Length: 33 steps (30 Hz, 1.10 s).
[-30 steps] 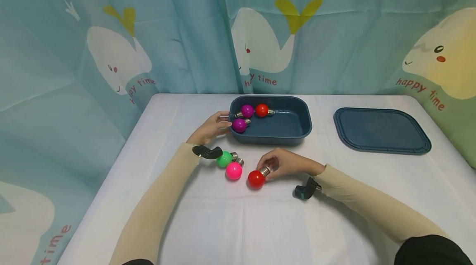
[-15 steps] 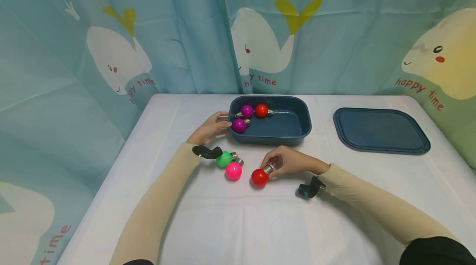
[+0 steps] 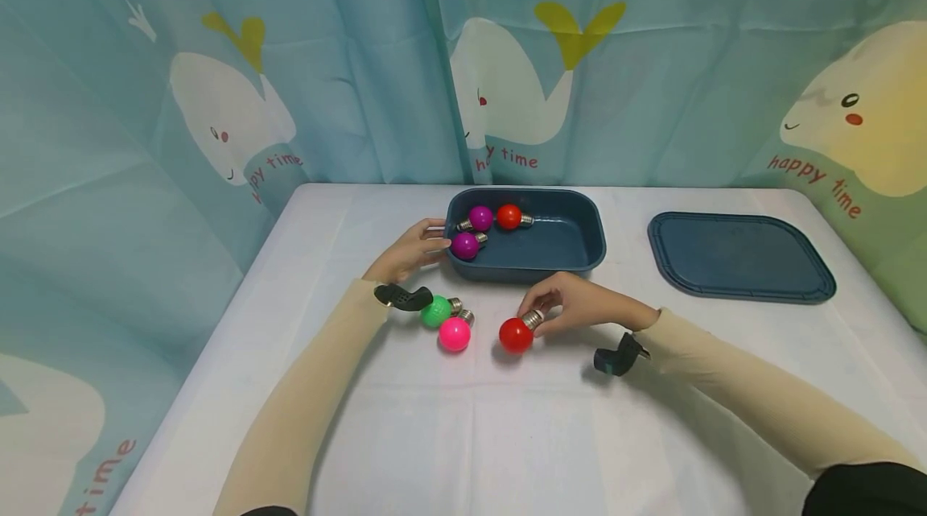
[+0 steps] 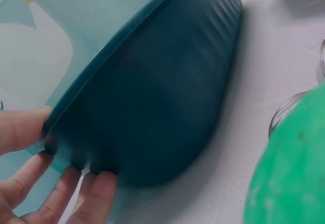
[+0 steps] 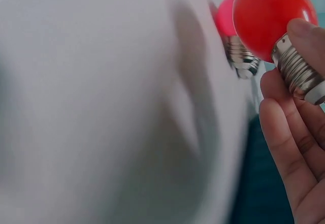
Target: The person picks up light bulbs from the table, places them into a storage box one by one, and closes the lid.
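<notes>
A red light bulb with a metal screw base is pinched between the thumb and fingers of my right hand. In the right wrist view the thumb lies on the neck of the red bulb, and a shadow falls on the cloth below. My left hand touches the left end of the dark blue bin. In the left wrist view its fingertips rest against the bin's outer wall. Inside the bin lie two purple bulbs and another red bulb.
A green bulb and a pink bulb lie close together on the white cloth, in front of the bin. A dark blue lid lies flat at the right. Behind the table hangs a printed curtain.
My right hand has moved up and slightly right, toward the bin, lifting the red bulb away from the cloth. My left hand has stayed at the bin's end.
</notes>
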Each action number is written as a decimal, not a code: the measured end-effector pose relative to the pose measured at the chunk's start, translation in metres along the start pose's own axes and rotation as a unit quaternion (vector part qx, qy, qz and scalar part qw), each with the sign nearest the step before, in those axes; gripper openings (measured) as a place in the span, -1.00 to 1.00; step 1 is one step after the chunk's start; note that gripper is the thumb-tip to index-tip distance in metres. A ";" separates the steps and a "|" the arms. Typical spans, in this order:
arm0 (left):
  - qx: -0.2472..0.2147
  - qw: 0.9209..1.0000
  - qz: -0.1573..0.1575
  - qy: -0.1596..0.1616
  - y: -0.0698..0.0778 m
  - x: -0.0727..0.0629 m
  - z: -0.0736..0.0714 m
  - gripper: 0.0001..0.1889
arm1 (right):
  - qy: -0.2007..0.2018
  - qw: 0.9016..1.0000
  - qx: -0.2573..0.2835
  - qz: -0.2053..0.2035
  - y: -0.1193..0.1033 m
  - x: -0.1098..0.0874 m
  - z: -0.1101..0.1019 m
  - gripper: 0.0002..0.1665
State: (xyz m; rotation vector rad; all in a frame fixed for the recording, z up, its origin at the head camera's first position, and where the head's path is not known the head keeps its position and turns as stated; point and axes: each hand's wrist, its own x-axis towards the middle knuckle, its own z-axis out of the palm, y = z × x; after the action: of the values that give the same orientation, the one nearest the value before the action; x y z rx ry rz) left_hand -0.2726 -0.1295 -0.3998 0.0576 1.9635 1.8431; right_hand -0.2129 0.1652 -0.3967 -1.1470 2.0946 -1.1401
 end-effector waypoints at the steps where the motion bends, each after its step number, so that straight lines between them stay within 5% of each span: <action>1: -0.001 1.000 0.000 0.000 0.000 0.000 0.000 -0.40 | 0.001 1.000 -0.003 -0.002 -0.002 -0.001 -0.003 -0.68; 20: 0.007 1.000 -0.007 0.002 0.000 -0.001 0.001 -0.40 | 0.018 0.998 -0.068 -0.002 -0.039 -0.017 -0.056 -0.67; 33: 0.011 1.000 -0.006 0.000 -0.002 0.001 -0.002 -0.40 | 0.031 0.990 -0.130 0.036 -0.056 -0.002 -0.089 -0.66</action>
State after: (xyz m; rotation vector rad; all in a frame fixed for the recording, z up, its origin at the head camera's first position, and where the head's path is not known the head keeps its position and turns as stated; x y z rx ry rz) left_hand -0.2734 -0.1310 -0.4021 0.0521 1.9799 1.8152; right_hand -0.2521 0.1892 -0.3022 -1.1531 2.3650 -0.8989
